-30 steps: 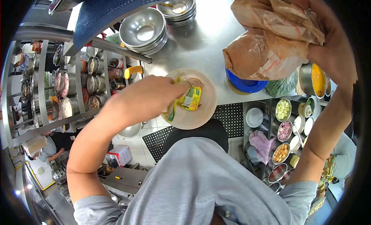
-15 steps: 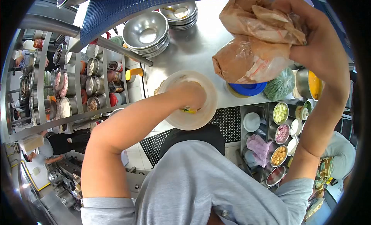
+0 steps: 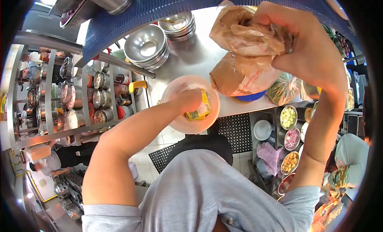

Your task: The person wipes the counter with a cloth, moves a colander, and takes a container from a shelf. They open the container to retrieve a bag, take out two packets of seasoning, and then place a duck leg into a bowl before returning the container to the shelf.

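Note:
Inside a pale translucent tub point(image 3: 173, 124) at the counter's edge, my left hand point(image 3: 190, 99) is closed on a small yellow and green packet point(image 3: 204, 108). The fingertips are partly hidden behind the packet and the hand. My right hand point(image 3: 297, 44) grips the bunched neck of a clear plastic bag point(image 3: 255, 34) with brown contents, holding it above the counter. A blue container point(image 3: 253, 97) shows below the bag, with a clear bag of greens point(image 3: 283, 88) beside it.
Stacked metal bowls point(image 3: 147, 46) stand on the steel counter point(image 3: 195, 52). A blue mesh shelf edge point(image 3: 159, 5) crosses overhead. Trays of chopped food point(image 3: 288, 117) are at the lower right. Racks of pots point(image 3: 72, 96) line the left. Other people point(image 3: 56, 160) are at both sides.
My left hand has risen a little in the tub, and the yellow packet now shows clearly in it. My right hand and the plastic bag have shifted left and slightly down.

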Demonstrator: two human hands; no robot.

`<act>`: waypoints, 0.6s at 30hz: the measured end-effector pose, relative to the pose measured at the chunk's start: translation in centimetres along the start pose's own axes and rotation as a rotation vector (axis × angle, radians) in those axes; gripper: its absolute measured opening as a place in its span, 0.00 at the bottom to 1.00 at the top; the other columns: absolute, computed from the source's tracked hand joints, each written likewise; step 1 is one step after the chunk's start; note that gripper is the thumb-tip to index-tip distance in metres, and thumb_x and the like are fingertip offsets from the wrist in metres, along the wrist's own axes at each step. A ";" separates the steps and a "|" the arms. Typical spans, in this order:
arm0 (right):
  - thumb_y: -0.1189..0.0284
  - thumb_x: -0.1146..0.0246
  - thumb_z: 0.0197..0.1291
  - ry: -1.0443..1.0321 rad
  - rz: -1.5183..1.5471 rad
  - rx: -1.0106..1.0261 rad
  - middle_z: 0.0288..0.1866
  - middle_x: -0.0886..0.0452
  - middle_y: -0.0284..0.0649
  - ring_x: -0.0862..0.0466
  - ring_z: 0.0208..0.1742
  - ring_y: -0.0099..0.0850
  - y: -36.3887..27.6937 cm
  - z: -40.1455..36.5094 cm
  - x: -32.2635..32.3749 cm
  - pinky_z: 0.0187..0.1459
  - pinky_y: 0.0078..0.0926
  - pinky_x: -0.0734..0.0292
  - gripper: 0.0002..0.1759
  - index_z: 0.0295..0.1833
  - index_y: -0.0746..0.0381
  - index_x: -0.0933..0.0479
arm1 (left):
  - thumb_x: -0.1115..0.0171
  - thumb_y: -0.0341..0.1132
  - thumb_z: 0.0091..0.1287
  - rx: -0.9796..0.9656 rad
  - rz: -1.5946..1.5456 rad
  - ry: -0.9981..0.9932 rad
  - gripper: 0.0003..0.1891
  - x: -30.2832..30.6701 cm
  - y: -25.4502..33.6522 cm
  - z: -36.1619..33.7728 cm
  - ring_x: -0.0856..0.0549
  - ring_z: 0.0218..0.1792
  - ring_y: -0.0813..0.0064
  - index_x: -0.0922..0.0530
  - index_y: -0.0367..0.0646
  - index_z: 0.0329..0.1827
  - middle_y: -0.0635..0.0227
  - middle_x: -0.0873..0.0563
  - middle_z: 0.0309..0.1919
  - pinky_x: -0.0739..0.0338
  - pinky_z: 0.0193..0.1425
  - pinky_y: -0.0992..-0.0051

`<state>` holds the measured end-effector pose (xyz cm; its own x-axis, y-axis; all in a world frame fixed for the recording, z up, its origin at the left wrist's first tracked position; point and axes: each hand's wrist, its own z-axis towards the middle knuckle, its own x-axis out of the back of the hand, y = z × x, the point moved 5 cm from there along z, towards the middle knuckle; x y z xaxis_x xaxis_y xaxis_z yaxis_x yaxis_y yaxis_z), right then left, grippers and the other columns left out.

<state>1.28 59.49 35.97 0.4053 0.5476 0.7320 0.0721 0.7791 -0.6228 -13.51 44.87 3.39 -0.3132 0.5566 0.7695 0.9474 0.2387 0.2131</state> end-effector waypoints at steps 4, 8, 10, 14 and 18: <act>0.86 0.41 0.32 0.014 0.024 0.069 0.33 0.29 0.33 0.31 0.37 0.20 1.0 -0.9 0.5 0.39 0.20 0.32 0.23 0.42 0.65 0.27 | 0.39 0.30 0.59 -0.178 0.136 -0.080 0.15 -3.3 -1.4 4.2 0.11 0.45 0.55 0.17 0.32 0.47 0.50 0.11 0.42 0.17 0.49 0.57; 0.86 0.40 0.32 -0.016 -0.081 -0.016 0.31 0.31 0.33 0.33 0.32 0.20 1.7 -1.2 1.5 0.32 0.20 0.35 0.22 0.41 0.65 0.27 | 0.37 0.30 0.56 -0.088 0.113 0.001 0.11 -2.0 -0.1 3.4 0.11 0.43 0.54 0.14 0.36 0.40 0.49 0.11 0.40 0.16 0.47 0.56; 0.87 0.39 0.31 0.014 -0.057 0.003 0.31 0.32 0.33 0.34 0.31 0.20 1.9 -1.6 1.6 0.31 0.20 0.36 0.22 0.40 0.65 0.28 | 0.36 0.31 0.56 -0.054 0.115 0.064 0.11 -1.8 -0.3 3.3 0.11 0.44 0.54 0.14 0.37 0.41 0.49 0.11 0.39 0.16 0.47 0.57; 0.87 0.37 0.31 0.028 -0.017 0.024 0.31 0.32 0.34 0.32 0.29 0.21 2.3 -2.2 1.7 0.30 0.21 0.34 0.23 0.40 0.65 0.28 | 0.36 0.31 0.56 0.164 -0.052 0.117 0.12 -0.4 -1.6 3.9 0.11 0.45 0.53 0.15 0.36 0.42 0.49 0.11 0.42 0.17 0.49 0.58; 0.87 0.36 0.32 0.002 -0.048 0.017 0.30 0.31 0.34 0.30 0.27 0.24 2.4 -2.5 2.2 0.29 0.23 0.33 0.22 0.40 0.65 0.27 | 0.33 0.33 0.56 0.105 -0.125 0.169 0.13 -0.1 -3.3 4.3 0.12 0.46 0.53 0.14 0.43 0.45 0.54 0.11 0.44 0.18 0.50 0.57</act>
<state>4.65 61.84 35.40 0.4038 0.5088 0.7603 0.0757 0.8096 -0.5820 -16.94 47.46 0.02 -0.4039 0.3789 0.8326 0.8872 0.3840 0.2557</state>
